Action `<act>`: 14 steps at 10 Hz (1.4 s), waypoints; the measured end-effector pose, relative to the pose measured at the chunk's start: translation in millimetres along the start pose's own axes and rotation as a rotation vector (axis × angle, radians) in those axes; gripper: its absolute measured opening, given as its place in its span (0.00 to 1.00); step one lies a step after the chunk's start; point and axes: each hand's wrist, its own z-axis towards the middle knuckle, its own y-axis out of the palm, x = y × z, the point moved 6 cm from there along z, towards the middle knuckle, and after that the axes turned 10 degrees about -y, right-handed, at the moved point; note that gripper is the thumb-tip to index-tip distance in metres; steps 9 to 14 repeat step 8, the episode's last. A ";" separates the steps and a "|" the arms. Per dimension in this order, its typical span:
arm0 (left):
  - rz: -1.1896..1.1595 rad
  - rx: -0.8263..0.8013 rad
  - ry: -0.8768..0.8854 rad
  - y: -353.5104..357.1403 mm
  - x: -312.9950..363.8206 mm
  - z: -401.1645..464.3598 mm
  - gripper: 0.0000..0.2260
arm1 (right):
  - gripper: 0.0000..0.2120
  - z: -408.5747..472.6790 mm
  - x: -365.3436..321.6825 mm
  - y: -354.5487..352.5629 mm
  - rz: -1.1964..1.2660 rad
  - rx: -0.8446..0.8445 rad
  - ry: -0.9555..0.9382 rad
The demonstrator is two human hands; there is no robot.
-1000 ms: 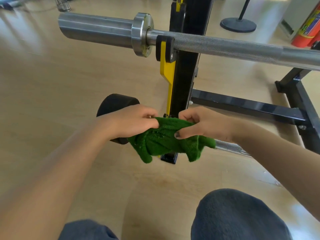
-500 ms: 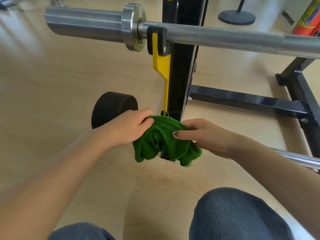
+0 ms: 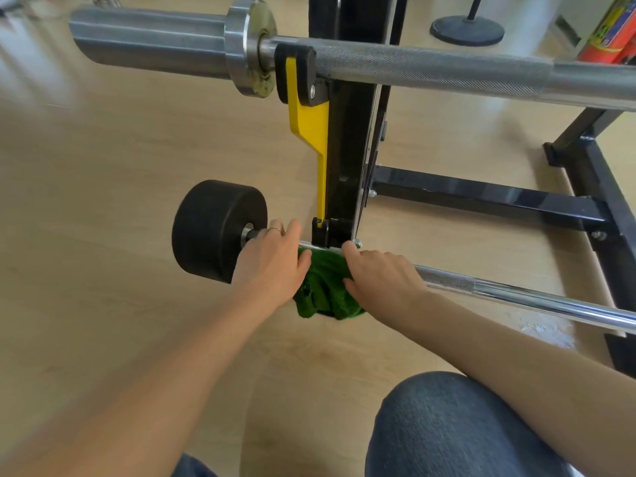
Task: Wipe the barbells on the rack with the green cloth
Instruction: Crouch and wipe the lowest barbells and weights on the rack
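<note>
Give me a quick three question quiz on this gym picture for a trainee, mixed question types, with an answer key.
1. True or false: the green cloth is draped over the upper barbell.
2. What sits on the lower barbell just outside the left hand?
A. black weight
B. kettlebell
C. chain
3. Fill in: the right hand grips the cloth on the ___ barbell.

Key: 1 false; 2 A; 3 lower

Glossy pale wood floor (image 3: 103,160); round black stand base (image 3: 467,29), perhaps.
</note>
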 end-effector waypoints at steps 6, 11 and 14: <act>-0.321 -0.292 0.061 -0.7 0.3 -11.2 0.05 | 0.21 12.0 -30.4 11.1 0.689 -0.150 -0.063; -0.311 -0.427 0.028 0.5 0.5 -14.5 0.08 | 0.22 7.8 -26.9 2.0 0.756 -0.121 -0.038; -0.311 -0.427 0.028 0.5 0.5 -14.5 0.08 | 0.22 7.8 -26.9 2.0 0.756 -0.121 -0.038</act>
